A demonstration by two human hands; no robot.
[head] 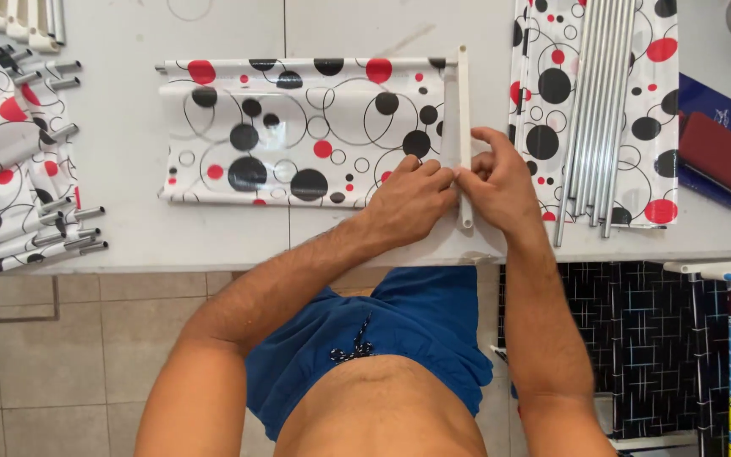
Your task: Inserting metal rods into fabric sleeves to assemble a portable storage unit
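- Left hand (pixel 408 199) and right hand (pixel 501 188), each grip pinching the white plastic end bar (pixel 464 127), needed it square against the spotted glossy sheet (pixel 298 131).
- White table (pixel 129 152) gave support.

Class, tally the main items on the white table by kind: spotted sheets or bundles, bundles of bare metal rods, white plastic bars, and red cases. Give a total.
Spotted sheets or bundles: 3 (centre sheet, left bundle, right sheet)
Bare metal rod bundles: 1
White plastic bars: 1, pinched by left hand and right hand
Red cases: 1
Total: 6
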